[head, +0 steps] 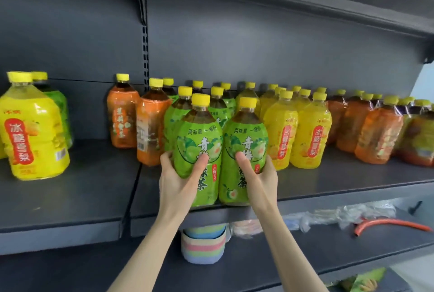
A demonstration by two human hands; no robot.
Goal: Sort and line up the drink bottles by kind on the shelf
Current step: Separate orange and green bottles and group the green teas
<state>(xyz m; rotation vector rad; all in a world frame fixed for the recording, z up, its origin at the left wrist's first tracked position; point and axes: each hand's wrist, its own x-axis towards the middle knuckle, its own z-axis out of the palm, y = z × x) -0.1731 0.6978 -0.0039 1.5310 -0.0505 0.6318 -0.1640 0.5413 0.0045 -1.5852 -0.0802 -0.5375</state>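
Holding two bottles at the front lip of the shelf (pixel 352 181), one in each hand. The left hand (pixel 179 179) grasps the left green bottle (pixel 199 141), thumb across the label and fingers curled round its left side. The right hand (pixel 259 176) grasps the right green bottle (pixel 245 141) in mirror fashion. Both bottles are upright, labels forward, and touch side by side. Their bases are at the shelf edge; we cannot tell whether they rest on it or are lifted just clear.

Layout as we record it:
- The green group (pixel 180 113) stands directly behind the held pair, several deep.
- The yellow group (pixel 310 132) stands just to the right of the greens.
- The orange group (pixel 378 136) stands further right.
- The orange strays (pixel 150 127), two of them, stand just left of the greens.
- A yellow stray (pixel 30 127) stands well apart at far left, with a green stray (pixel 60 106) behind it.

Judgement: the step in hand is seating this pair as the front rank of the green block. We put sorting at roughly the midpoint: the right side is grouped by kind, while the left strays are unsorted.

The next move calls for sliding both bottles straight back until they meet the greens behind. They should end upright, level with the front yellows, before the hands let go. With the bases so near the edge, a forward tilt risks a drop.
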